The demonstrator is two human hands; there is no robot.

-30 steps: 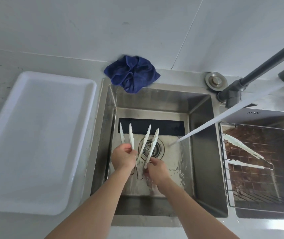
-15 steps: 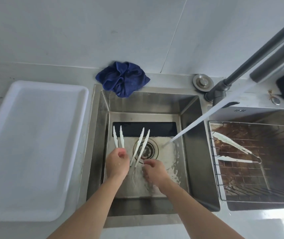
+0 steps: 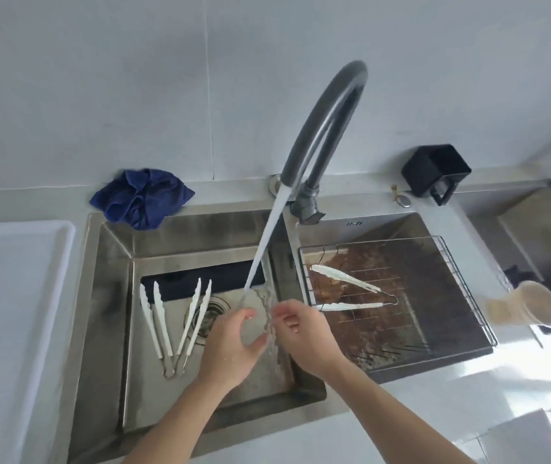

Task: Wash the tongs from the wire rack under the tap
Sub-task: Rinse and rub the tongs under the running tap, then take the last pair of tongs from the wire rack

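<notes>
**Sink station: items and state**

- **Left hand** (image 3: 234, 343): yours. A second ago it held a pair of tongs upright in the sink; it has let go and now sits under the water, fingers loosely curved, holding nothing.
- **Right hand** (image 3: 300, 329): yours. It has also released its pair and faces the left hand across the stream, fingers relaxed, empty.
- **Two pairs of tongs in the sink** (image 3: 175, 323): white, lying flat on the sink floor at 9 o'clock from your hands, tips toward 12 o'clock, looped ends near each other at 6 o'clock. Clear of the stream.
- **Tongs on the rack** (image 3: 347, 291): one white pair, unmoved, spread in a V with the hinge toward 3 o'clock. Not yet washed, by the look of it.
- **Wire rack** (image 3: 468, 289): set over the right-hand basin, at 3 o'clock from your hands.
- **Tap** (image 3: 327, 122): curved grey spout, running; the water (image 3: 267, 242) lands between your hands.
- **Sink** (image 3: 113, 296): steel, left basin.
- **Blue cloth** (image 3: 142, 197): crumpled on the surface at 11 o'clock.
- **White tray** (image 3: 3, 313): at 9 o'clock, beyond the sink.
- **Black cup** (image 3: 434, 170): at 1 o'clock on the surface.

**Reading:** two pairs look finished and set down; you are rinsing your hands. The rack pair probably comes next, a reach toward 3 o'clock.
</notes>
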